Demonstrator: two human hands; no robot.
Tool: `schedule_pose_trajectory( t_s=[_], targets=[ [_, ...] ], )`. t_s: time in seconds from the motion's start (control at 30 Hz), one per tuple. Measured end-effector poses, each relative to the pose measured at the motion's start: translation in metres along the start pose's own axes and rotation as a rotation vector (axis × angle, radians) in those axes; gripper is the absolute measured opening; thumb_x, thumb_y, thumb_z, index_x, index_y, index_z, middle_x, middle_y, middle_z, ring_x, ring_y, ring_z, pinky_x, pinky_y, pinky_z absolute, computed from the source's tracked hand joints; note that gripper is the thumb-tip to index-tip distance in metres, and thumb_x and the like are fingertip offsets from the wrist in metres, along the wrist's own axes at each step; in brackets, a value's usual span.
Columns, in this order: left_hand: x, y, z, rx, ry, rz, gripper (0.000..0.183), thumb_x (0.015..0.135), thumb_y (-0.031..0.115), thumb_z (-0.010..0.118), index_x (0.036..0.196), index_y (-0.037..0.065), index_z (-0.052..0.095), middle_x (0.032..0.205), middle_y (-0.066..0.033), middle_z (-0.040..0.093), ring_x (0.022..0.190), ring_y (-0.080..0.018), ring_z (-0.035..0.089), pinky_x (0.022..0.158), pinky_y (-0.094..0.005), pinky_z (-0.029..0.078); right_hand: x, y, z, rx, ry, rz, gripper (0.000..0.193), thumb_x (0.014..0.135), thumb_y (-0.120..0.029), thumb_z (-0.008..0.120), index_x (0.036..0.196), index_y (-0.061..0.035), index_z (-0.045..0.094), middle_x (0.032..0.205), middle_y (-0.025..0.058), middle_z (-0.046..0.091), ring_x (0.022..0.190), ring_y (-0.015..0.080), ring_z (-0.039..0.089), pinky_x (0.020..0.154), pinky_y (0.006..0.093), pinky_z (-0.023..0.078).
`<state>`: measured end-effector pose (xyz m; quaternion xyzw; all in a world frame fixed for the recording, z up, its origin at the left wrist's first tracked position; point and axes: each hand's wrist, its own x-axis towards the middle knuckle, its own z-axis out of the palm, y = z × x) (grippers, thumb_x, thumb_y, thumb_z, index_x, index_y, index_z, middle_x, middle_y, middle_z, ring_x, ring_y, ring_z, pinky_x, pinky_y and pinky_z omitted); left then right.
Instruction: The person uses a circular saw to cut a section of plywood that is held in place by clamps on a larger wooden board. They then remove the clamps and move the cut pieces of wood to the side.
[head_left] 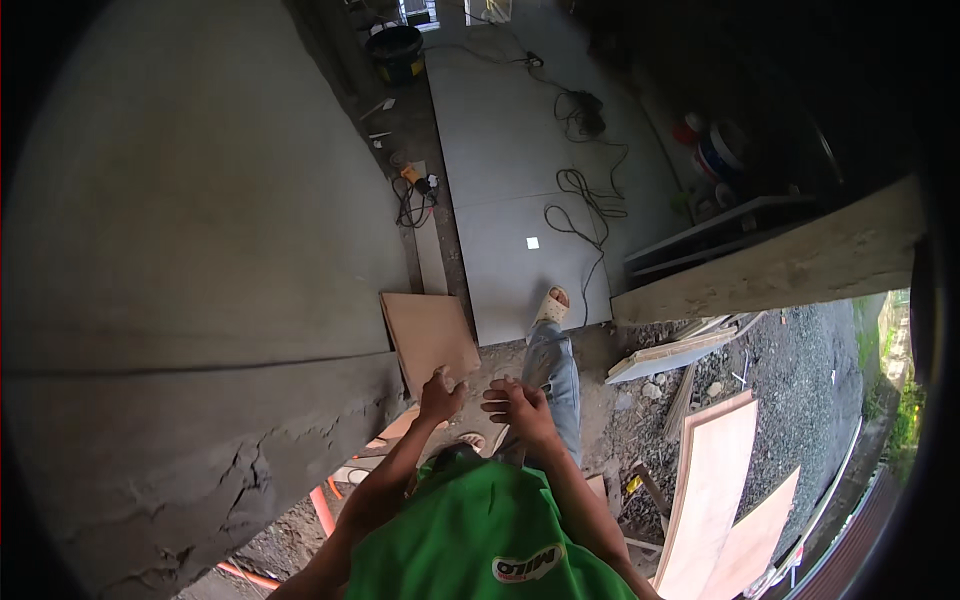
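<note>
My left hand (441, 397) hovers at the lower edge of a square brown plywood board (430, 340). Its fingers are loosely bent and a little apart, with nothing seen in them; whether it touches the board I cannot tell. To its right my right hand (518, 407) hangs before my body, empty, its fingers spread and slightly curled. The board leans beside the corner of a grey wall (220, 440). Just beyond the right hand, my jeans leg (553, 370) reaches forward, the sandalled foot (553, 303) on the edge of the grey floor panels.
Grey panels (490, 260) cover the floor ahead, with a dark cable (590, 205) looped across them. A corded power tool (415, 182) lies by the left wall, a black bucket (396, 52) farther back. At right, plywood sheets (705, 470) lie over gravel (800, 390).
</note>
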<state>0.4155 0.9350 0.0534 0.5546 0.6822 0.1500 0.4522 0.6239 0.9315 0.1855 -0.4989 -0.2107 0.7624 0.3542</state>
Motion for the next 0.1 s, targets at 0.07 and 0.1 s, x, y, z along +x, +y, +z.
schedule_pose_trajectory(
  t_s=[0.07,0.1],
  targets=[
    [0.024,0.022,0.007,0.046,0.063,-0.094,0.074,0.083,0.027,0.068,0.14,-0.007,0.036,0.138,-0.0278,0.047,0.129,-0.0384,0.048,0.11,-0.044,0.035,0.047,-0.02,-0.041,0.105,0.064,0.146,0.045,0.098,-0.043,0.053,0.113,-0.001,0.061,0.099,0.0124,0.069,0.086,0.0253,0.069,0.07,0.0341,0.055],
    [0.055,0.044,0.012,0.046,0.066,-0.093,0.074,0.083,0.027,0.068,0.14,-0.007,0.036,0.138,-0.0278,0.047,0.129,-0.0384,0.048,0.11,-0.044,0.035,0.066,-0.039,-0.056,0.08,0.055,0.145,0.046,0.095,-0.042,0.059,0.115,-0.0007,0.06,0.1,0.0127,0.069,0.086,0.027,0.069,0.07,0.0363,0.055]
  ],
)
